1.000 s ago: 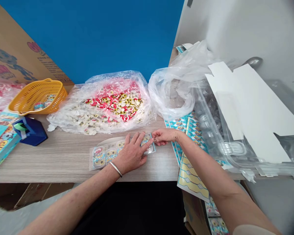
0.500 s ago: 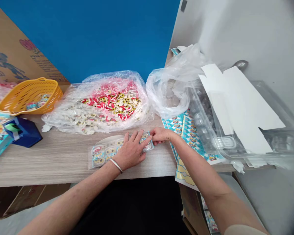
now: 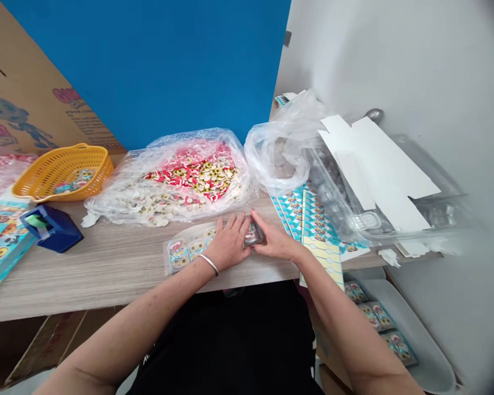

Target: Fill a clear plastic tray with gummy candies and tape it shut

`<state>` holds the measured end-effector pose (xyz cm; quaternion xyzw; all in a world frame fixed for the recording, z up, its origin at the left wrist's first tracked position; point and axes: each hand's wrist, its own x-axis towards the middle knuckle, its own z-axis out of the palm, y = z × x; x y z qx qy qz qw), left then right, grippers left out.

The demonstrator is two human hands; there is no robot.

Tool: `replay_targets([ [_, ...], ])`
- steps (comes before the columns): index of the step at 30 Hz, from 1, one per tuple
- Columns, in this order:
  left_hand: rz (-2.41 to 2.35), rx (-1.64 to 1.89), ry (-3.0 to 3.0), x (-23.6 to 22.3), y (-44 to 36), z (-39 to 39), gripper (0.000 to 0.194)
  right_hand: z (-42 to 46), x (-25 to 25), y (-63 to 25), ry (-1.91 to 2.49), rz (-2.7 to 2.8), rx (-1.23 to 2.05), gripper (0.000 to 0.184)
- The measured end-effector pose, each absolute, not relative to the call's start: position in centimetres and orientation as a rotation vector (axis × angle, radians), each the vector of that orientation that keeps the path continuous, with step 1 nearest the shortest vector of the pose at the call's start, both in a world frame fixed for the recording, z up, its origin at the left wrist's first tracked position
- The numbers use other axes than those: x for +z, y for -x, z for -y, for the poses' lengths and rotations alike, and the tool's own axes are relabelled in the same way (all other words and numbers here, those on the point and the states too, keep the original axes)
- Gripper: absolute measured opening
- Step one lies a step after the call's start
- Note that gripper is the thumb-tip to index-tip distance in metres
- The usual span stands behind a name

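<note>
My left hand (image 3: 229, 242), with a metal bangle on its wrist, and my right hand (image 3: 275, 240) meet around a small clear blister pack (image 3: 254, 235), pressing it from both sides. Its contents are mostly hidden by my fingers. Just left of my left hand, a printed strip of packaged eyeball gummies (image 3: 188, 251) lies flat on the wood-grain table (image 3: 107, 269), with a curved clear plastic edge along its far side.
Behind the hands lies a plastic bag of loose gummies (image 3: 189, 184). Further left stand a yellow basket (image 3: 63, 175) and a blue tape dispenser (image 3: 51, 229). Printed card sheets (image 3: 308, 225) and clear trays (image 3: 333, 192) fill the right side; a grey tub of packs (image 3: 381, 323) sits below.
My hands have closed in around the blister pack, with my right hand curling over it. The view has swung, and the grey tub now shows at lower right.
</note>
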<state>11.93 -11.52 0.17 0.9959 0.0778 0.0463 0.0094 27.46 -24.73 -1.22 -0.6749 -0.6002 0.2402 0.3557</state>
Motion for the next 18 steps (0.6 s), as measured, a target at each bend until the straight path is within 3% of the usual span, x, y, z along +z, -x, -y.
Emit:
replay_targets([
  [8,-0.016,-0.011,-3.156,0.5,-10.7,10.1,0.084,24.6,-4.2,-25.6,1.948,1.670,0.401,0.083],
  [18,-0.111,-0.046,-3.224,1.4,-3.6,8.1,0.071,24.7,-3.7,-25.2,2.156,1.800,0.198,0.077],
])
